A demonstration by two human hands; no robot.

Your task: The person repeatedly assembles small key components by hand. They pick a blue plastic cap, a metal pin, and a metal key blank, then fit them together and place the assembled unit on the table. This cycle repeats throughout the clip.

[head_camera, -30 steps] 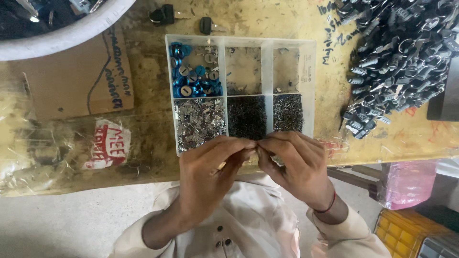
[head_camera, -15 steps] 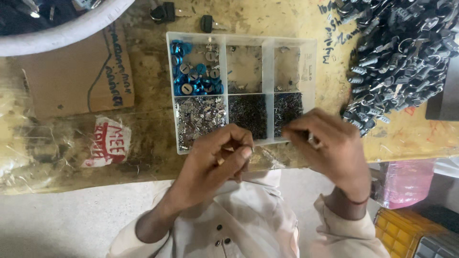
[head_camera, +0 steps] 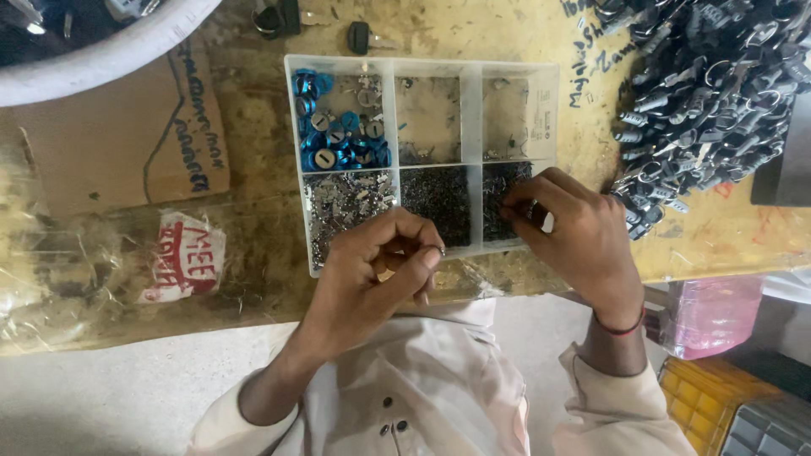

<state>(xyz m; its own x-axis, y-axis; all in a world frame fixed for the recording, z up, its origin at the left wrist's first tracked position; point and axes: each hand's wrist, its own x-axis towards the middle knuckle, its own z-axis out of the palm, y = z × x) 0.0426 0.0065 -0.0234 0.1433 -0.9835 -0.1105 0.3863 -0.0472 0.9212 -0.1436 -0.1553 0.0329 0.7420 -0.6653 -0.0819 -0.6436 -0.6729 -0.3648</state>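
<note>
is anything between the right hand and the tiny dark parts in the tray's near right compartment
Nothing visible: the right hand hovers over that compartment of the open tray, fingers at the dark parts. The left hand stays off to the side.

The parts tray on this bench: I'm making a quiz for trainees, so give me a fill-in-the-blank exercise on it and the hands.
1. The clear parts tray is divided into ____ compartments.
2. The round caps in the far left compartment are mostly ____ in colour.
3. The right hand reaches its fingertips into the near ____ compartment.
4. The left hand pinches a small part over the tray's ____ edge.

Missing words: six; blue; right; near
</note>
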